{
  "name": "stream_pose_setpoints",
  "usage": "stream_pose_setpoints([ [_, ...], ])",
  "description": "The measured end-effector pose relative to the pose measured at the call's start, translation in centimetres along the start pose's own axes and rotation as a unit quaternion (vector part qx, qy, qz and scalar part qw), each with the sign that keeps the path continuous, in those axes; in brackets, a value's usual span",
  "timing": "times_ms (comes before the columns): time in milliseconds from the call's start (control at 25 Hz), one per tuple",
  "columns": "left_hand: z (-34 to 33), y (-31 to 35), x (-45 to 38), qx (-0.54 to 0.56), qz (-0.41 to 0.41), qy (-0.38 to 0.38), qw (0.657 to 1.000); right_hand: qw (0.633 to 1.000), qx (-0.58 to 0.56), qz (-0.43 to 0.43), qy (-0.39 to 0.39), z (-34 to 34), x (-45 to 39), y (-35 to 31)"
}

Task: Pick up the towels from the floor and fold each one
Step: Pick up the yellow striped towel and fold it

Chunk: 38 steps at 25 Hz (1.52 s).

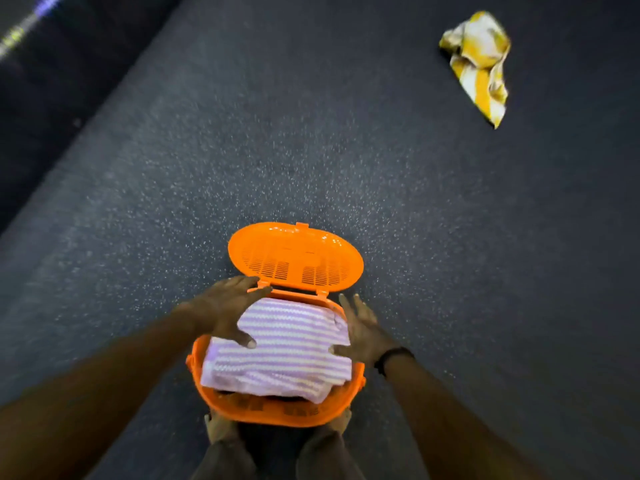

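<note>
Both hands, left (pixel 227 311) and right (pixel 362 329), spread flat, settling folded striped towel (pixel 280 351) in orange basket (pixel 277 415); yellow towel (pixel 479 64) awaits pickup.

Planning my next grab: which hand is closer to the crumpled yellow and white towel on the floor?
Probably the right hand: the crumpled yellow and white towel lies ahead on the right, while the left hand sits across the orange plastic basket.

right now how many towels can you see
2. A folded purple striped towel sits on top in the orange basket; a crumpled yellow towel lies on the floor. Others may hide beneath.
</note>
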<state>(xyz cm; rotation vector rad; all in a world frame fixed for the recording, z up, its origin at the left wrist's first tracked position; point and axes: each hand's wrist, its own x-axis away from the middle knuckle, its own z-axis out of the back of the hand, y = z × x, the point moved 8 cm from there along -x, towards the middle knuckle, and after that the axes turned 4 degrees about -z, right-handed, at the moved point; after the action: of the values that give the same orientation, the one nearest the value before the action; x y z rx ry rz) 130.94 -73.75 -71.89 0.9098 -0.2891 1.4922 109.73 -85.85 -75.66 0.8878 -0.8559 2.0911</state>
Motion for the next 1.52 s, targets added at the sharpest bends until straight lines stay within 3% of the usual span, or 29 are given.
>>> stream_pose_setpoints([
  [160, 15.7, 2.1, 9.5, 0.096, 0.063, 0.088, 0.989, 0.99, -0.077, 0.003, 0.12, 16.6, 9.5, -2.4],
  [280, 28.6, 5.4, 17.4, 0.141, 0.076, 0.213, 0.964, 0.973, -0.096, 0.04, 0.204, 30.1, 19.2, -4.9],
  [480, 47.4, 13.3, 32.6, 0.249, 0.046, 0.429, 0.867, 0.913, -0.146, 0.085, 0.371, 49.1, 38.0, -7.0],
  [640, 57.4, 19.7, 43.0, 0.276, -0.019, 0.521, 0.808, 0.877, -0.147, 0.12, 0.442, 58.5, 51.5, -8.5],
  [880, 65.4, 28.8, 50.7, 0.239, -0.103, 0.584, 0.769, 0.829, -0.136, 0.15, 0.522, 64.0, 65.3, -9.8],
  [1040, 67.3, 33.8, 53.0, 0.214, -0.146, 0.577, 0.775, 0.804, -0.146, 0.15, 0.557, 64.2, 71.5, -9.2],
  [1200, 67.9, 37.6, 53.7, 0.198, -0.176, 0.564, 0.782, 0.801, -0.137, 0.13, 0.568, 63.6, 75.8, -7.9],
  [1520, 68.2, 45.9, 50.5, 0.17, -0.21, 0.53, 0.804, 0.775, -0.164, 0.094, 0.603, 62.7, 82.5, -1.3],
])
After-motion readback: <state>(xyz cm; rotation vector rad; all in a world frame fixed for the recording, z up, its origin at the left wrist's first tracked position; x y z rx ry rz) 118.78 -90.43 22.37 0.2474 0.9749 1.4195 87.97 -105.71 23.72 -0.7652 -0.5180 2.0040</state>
